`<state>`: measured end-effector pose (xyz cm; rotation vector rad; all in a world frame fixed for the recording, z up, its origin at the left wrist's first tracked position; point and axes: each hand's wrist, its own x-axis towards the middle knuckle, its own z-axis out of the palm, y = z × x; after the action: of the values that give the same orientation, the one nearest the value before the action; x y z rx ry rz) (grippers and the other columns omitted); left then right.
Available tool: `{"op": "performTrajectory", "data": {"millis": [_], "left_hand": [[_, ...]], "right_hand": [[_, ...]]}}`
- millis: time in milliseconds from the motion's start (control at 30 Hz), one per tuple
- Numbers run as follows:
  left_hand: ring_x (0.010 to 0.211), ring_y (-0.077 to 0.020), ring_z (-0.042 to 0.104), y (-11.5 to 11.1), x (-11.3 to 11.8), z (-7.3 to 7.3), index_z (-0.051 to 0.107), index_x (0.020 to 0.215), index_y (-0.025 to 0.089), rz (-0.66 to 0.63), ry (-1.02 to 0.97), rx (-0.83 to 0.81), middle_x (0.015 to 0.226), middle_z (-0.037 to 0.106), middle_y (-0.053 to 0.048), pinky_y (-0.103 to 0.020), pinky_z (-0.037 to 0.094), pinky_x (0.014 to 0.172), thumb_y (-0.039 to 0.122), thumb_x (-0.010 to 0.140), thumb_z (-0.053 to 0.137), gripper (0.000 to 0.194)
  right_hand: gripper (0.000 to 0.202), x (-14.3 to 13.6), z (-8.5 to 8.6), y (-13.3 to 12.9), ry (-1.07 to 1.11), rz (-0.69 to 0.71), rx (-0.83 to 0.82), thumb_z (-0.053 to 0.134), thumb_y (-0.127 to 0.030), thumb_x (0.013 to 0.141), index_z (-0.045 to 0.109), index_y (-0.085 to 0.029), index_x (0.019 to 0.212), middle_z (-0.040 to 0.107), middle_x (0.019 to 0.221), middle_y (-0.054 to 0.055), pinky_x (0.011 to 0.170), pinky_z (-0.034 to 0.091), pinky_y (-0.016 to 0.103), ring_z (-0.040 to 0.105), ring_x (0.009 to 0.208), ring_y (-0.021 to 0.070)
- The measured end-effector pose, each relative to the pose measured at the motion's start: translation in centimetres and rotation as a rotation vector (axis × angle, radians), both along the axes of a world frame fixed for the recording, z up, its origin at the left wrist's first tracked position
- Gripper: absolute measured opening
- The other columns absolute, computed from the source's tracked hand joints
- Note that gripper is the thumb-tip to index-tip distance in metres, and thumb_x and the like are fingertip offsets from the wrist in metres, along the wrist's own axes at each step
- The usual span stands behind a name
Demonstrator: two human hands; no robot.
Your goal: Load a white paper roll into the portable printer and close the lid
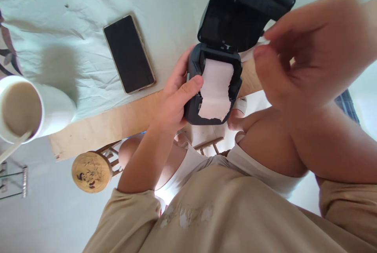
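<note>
A black portable receipt printer [193, 108] is held above the table's edge, its hinged lid [229, 21] swung wide open. White paper [217, 84] with a torn end lies out of its compartment. My left hand [176, 96] grips the printer's left side, thumb over the rim beside the paper. To the right of the lid is my right hand [306, 49], somewhat blurred. Its fingers are curled, with thumb and forefinger close together near a small whitish piece [263, 41]; whether they hold it is unclear.
A dark-screened phone [129, 53] lies on the pale cloth [165, 6]. At the left stands a white mug [55, 106] of milky drink with a spoon [14, 145]. A wooden table edge [108, 121] runs below; a round stool [92, 172] stands on the floor.
</note>
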<state>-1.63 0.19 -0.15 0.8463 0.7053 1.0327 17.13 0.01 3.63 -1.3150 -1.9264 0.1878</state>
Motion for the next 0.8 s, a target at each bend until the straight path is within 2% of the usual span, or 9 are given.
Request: {"op": "performTrajectory", "data": {"millis": [100, 233, 333, 400, 467, 567, 667, 733, 800], "left_hand": [[0.116, -0.0223, 0.055, -0.2, 0.1, 0.6, 0.051, 0.118, 0.023, -0.019, -0.003, -0.027, 0.116, 0.058, -0.005, -0.034, 0.047, 0.095, 0.027, 0.083, 0.053, 0.034], [0.118, -0.0229, 0.053, -0.2, 0.1, 0.7, 0.048, 0.12, 0.021, -0.033, -0.021, -0.002, 0.11, 0.059, -0.006, -0.033, 0.047, 0.094, 0.024, 0.083, 0.052, 0.037], [0.124, -0.023, 0.05, -0.2, 0.1, 0.3, 0.047, 0.122, 0.02, -0.036, -0.04, 0.013, 0.118, 0.057, -0.006, -0.033, 0.044, 0.098, 0.028, 0.082, 0.054, 0.041], [0.127, -0.0223, 0.048, -0.2, 0.0, 0.2, 0.047, 0.122, 0.02, -0.046, -0.044, 0.007, 0.125, 0.054, -0.006, -0.031, 0.043, 0.1, 0.028, 0.082, 0.055, 0.041], [0.128, -0.0211, 0.048, -0.2, 0.0, 0.2, 0.049, 0.121, 0.019, -0.039, -0.036, -0.012, 0.13, 0.052, -0.006, -0.028, 0.041, 0.101, 0.025, 0.082, 0.055, 0.04], [0.127, -0.0211, 0.048, -0.2, 0.0, 0.4, 0.05, 0.121, 0.02, -0.034, -0.012, -0.016, 0.132, 0.05, -0.005, -0.026, 0.042, 0.099, 0.026, 0.08, 0.057, 0.041], [0.124, -0.0222, 0.05, -0.2, 0.0, 0.5, 0.05, 0.121, 0.02, -0.056, 0.007, -0.022, 0.129, 0.051, -0.005, -0.026, 0.045, 0.092, 0.027, 0.079, 0.059, 0.044], [0.119, -0.021, 0.053, -0.3, 0.0, 0.4, 0.052, 0.119, 0.022, -0.047, 0.012, -0.037, 0.123, 0.055, -0.004, -0.025, 0.046, 0.088, 0.026, 0.08, 0.058, 0.04], [0.112, -0.0188, 0.056, -0.3, 0.1, 0.4, 0.053, 0.117, 0.023, -0.025, 0.007, -0.035, 0.113, 0.059, -0.003, -0.024, 0.047, 0.087, 0.028, 0.08, 0.059, 0.038]], "right_hand": [[0.016, -0.5, -0.6, 0.1, -0.232, 0.051, 0.082, 0.054, -0.029, 0.083, 0.064, -0.02, 0.092, 0.062, 0.081, -0.001, 0.058, 0.036, 0.019, 0.051, 0.064, 0.0035], [0.018, -1.5, -0.5, -0.4, -0.412, -0.049, -0.054, 0.052, -0.033, 0.083, 0.068, -0.026, 0.09, 0.065, 0.095, -0.006, 0.057, 0.035, 0.019, 0.059, 0.072, 0.0055], [0.018, -1.8, 0.2, -0.6, -0.447, -0.033, -0.166, 0.053, -0.036, 0.082, 0.068, -0.027, 0.088, 0.064, 0.107, -0.01, 0.056, 0.033, 0.02, 0.059, 0.074, 0.0048], [0.018, -1.8, 0.6, -0.6, -0.467, -0.007, -0.221, 0.053, -0.037, 0.082, 0.066, -0.027, 0.088, 0.063, 0.107, -0.012, 0.056, 0.032, 0.021, 0.059, 0.075, 0.0051], [0.019, -1.7, 0.8, -0.7, -0.492, -0.004, -0.28, 0.052, -0.039, 0.081, 0.065, -0.028, 0.089, 0.065, 0.1, -0.012, 0.055, 0.03, 0.021, 0.058, 0.075, 0.0062], [0.021, -1.8, 0.9, -0.6, -0.472, -0.024, -0.392, 0.052, -0.04, 0.079, 0.062, -0.026, 0.09, 0.064, 0.078, -0.005, 0.054, 0.026, 0.021, 0.05, 0.063, 0.0064], [0.022, -1.9, 0.8, -0.7, -0.409, -0.035, -0.424, 0.056, -0.038, 0.074, 0.059, -0.025, 0.092, 0.053, 0.059, -0.003, 0.053, 0.027, 0.02, 0.042, 0.055, 0.0052], [0.026, -1.5, 1.0, -0.7, -0.318, 0.013, -0.408, 0.062, -0.031, 0.07, 0.056, -0.024, 0.095, 0.048, 0.056, -0.005, 0.054, 0.031, 0.019, 0.042, 0.052, 0.003], [0.031, -0.7, 1.2, -0.7, -0.129, 0.124, -0.447, 0.064, -0.027, 0.069, 0.053, -0.023, 0.097, 0.053, 0.066, -0.005, 0.052, 0.033, 0.017, 0.042, 0.051, -0.0001]]}}
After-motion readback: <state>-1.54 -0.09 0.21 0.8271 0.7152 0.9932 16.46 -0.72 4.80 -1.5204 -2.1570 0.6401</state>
